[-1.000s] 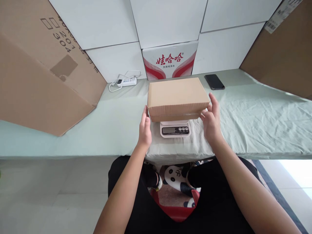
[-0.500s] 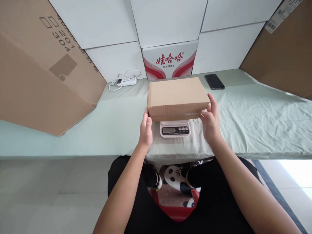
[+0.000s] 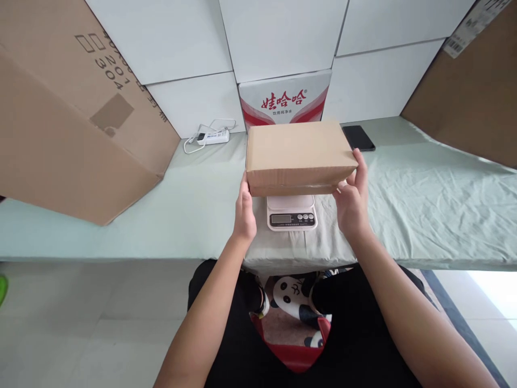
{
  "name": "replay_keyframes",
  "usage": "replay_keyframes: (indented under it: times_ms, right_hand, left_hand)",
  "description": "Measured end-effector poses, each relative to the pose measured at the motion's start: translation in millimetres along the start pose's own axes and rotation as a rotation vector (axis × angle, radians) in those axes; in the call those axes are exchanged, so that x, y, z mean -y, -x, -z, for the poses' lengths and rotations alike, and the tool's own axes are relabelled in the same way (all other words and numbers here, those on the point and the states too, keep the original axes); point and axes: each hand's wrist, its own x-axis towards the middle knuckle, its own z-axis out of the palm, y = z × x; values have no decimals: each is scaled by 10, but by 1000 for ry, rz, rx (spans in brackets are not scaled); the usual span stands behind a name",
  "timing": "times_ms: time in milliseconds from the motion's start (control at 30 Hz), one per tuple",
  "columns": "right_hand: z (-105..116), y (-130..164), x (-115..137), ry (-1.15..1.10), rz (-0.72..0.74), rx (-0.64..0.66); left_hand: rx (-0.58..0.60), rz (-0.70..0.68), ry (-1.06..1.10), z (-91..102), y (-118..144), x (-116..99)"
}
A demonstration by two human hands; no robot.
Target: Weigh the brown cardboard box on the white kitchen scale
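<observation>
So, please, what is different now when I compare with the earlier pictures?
The brown box has been raised, and the left grip and right grip have gone up with it. More of the scale now shows below it, and it hides more of the red-and-white carton. Nothing was newly taken or let go. The scale, the phone and the carton stayed in place; the view shifted slightly.

Your left hand (image 3: 245, 213) sits just left of center frame, upright, palm turned inward, thumb (image 3: 246, 199) pointing up, fingertips partly hidden. Your right hand (image 3: 352, 202) sits right of center, index finger (image 3: 361, 166) raised, thumb angled inward. Hands well apart, palms facing, set in two-handed hold. Wrists (image 3: 359, 234) nearly straight. Your left forearm (image 3: 202, 312), bare, slants up from bottom edge; your right forearm (image 3: 407, 302), bare, slants up from lower right.
</observation>
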Motion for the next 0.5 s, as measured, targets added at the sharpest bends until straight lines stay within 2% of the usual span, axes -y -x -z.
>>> replay_keyframes:
  times_ms: [133,233,300,367,500]
  right_hand:
    - [-41,-485,96,-23,76,-52]
    - [-102,-941,25,-40,75,-68]
    - [-157,-1167,-138,-51,66,-62]
    - [-224,-1273,-363,-64,52,-69]
    - [-322,-1194,-734,-110,-90,-79]
  left_hand:
    - [-4,-101,-5,16,-476,-134]
    - [3,-125,-17,53,-934,-127]
    - [27,-116,5,53,-1172,-24]
    - [29,-88,31,29,-1302,152]
    - [-16,8,43,-49,-1304,550]
